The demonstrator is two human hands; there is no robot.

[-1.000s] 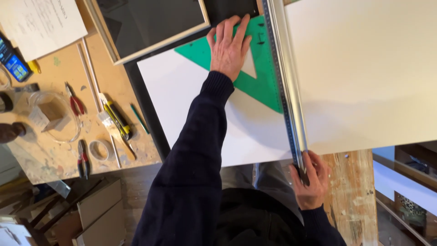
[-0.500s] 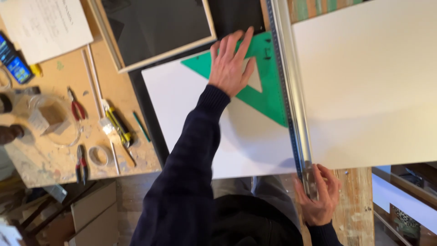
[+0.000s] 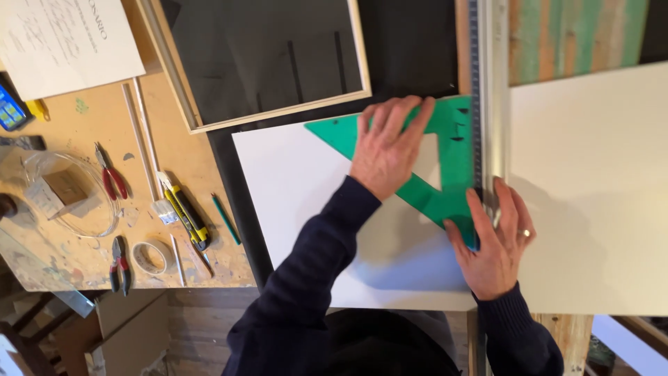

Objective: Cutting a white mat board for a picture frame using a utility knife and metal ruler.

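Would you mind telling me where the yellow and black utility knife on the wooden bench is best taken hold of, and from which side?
Grip the yellow and black utility knife around the middle of its long handle, coming straight down from above. It lies flat and slanted on the wooden bench, both long sides exposed. Its lower end looks narrower, possibly the blade, so keep fingers off it. A thin stick lies close along its left.

Green set square (image 3: pixel 445 174) laid flat on white board (image 3: pixel 299 181), edge butted against upright metal straightedge (image 3: pixel 490 104).
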